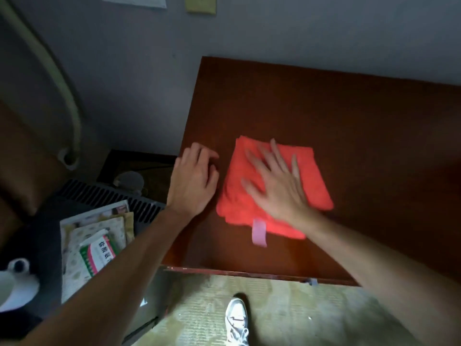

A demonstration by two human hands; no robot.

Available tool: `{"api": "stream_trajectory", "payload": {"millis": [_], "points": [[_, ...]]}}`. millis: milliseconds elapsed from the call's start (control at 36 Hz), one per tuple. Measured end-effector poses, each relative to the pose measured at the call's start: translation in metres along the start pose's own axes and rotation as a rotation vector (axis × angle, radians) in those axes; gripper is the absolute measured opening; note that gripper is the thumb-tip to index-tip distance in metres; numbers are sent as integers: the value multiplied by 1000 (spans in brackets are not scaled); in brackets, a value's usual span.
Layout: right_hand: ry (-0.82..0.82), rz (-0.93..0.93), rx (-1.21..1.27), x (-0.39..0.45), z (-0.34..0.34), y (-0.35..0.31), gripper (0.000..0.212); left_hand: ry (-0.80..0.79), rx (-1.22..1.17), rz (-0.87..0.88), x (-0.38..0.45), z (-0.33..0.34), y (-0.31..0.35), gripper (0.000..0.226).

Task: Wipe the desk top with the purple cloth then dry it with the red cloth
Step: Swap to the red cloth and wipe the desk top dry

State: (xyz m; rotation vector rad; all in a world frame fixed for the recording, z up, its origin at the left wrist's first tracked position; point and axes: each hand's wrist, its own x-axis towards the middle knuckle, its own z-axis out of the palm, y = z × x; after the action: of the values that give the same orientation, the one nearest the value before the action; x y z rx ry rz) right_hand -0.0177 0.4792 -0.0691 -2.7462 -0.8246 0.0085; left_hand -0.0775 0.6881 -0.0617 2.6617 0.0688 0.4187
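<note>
A folded red cloth (316,181) lies flat on the dark brown desk top (361,126), near its left front part, with a pale pink tag (259,232) sticking out of its front edge. My right hand (277,183) lies palm down on the cloth, fingers spread and blurred by motion. My left hand (193,181) rests on the bare desk just left of the cloth, fingers curled loosely, holding nothing. No purple cloth is in view.
The desk stands against a grey wall (274,28). Left of it are a slatted dark unit (109,196), a stack of papers and packets (94,245) and a black-and-white plush toy (17,278). A shoe (237,320) stands on the floor below the desk's front edge.
</note>
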Motion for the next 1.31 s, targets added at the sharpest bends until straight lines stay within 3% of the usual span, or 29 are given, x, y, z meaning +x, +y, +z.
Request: {"api": "stream_trajectory", "payload": {"millis": [167,389,500,667,833,889,1028,1222,1306], "points": [[-22,-138,-36,-106,-8,-1,69,-136,57,39,-10,9,18,37],[-180,-461,-62,-14,-27,80,67,-192,82,10,-17,21,26,48],[-218,-492,-87,65,-34,111,66,-221,109,13,-15,23,29,49],[-199,-398,-80,184,-40,147,68,-279,135,38,-13,24,28,50],[-80,-172,-30,271,-43,173,76,-318,129,12,-12,23,27,51],[-56,-128,-31,286,-43,179,69,-316,131,17,-11,23,26,51],[-29,-67,-9,287,-40,180,56,-300,154,26,-11,24,26,51],[34,351,56,230,-35,158,68,-307,139,26,-10,22,27,53],[39,343,55,173,-36,148,74,-302,131,13,-10,20,29,54]]}}
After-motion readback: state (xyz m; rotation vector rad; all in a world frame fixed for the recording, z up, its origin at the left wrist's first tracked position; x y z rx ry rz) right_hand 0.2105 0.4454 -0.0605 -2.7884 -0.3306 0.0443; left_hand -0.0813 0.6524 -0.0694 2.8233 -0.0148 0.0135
